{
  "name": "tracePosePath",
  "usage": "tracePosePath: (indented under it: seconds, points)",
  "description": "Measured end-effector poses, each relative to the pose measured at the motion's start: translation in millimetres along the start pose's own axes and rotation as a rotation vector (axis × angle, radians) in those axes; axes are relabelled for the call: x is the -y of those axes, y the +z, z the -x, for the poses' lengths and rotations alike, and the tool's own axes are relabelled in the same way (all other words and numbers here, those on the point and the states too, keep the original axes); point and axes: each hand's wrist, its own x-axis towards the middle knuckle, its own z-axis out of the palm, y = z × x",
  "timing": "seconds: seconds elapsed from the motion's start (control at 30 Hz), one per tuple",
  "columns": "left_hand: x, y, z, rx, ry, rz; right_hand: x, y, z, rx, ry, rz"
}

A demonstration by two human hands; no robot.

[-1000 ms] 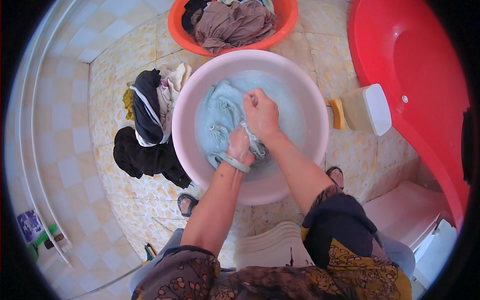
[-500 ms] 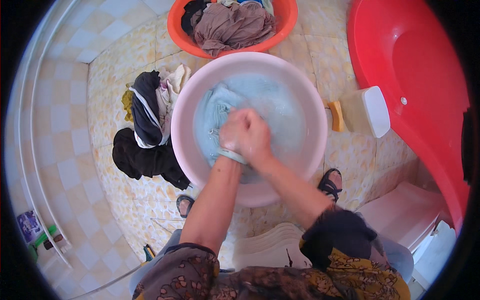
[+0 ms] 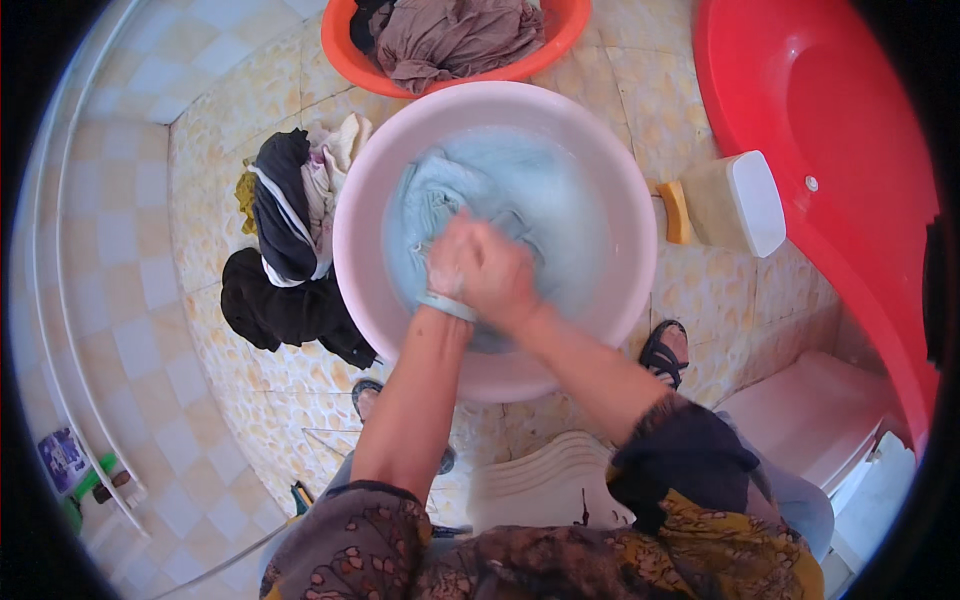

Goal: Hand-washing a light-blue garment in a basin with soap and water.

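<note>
A pale pink basin (image 3: 362,180) of bluish, cloudy water stands in front of me. In it lies a soaked light blue garment (image 3: 440,180), bunched toward the left side. My left hand (image 3: 449,262), with a pale band at its wrist, is pressed against my right hand (image 3: 500,278) at the middle of the basin. Both hands are closed on the garment's wet folds, knuckles together and slightly smeared by motion. The cloth between the palms is mostly hidden by the hands; its folds show on both sides of them.
Beyond the basin is an orange tub (image 3: 345,65) of clothes. Dark and white clothes (image 3: 285,205) lie on the tiled floor at left. At right are a lidded plastic container (image 3: 740,205), a yellow brush-like block (image 3: 673,212) and a red bathtub (image 3: 850,130).
My joined hands have shifted slightly left and remain pressed together. More of the blue garment's folds show to the right of them. The whole view has shifted a little.
</note>
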Motion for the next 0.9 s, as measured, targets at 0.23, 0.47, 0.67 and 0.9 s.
tracePosePath:
  seconds: [0.23, 0.47, 0.67, 0.9]
  points:
    - [-58, -8, 0, -0.039, -0.459, 0.942, -17, -6, -18, -0.099, 0.293, 0.028]
    - [-74, 1, 14, 0.026, -0.568, 1.163, -27, -19, -46, -0.040, 0.209, 0.103]
    - [38, -36, -19, 0.026, 0.112, -0.326, 23, 11, 8, -0.056, -0.036, -0.092]
    - [-65, -4, 13, 0.104, -0.360, 0.991, -15, -19, -46, -0.128, 0.337, -0.030]
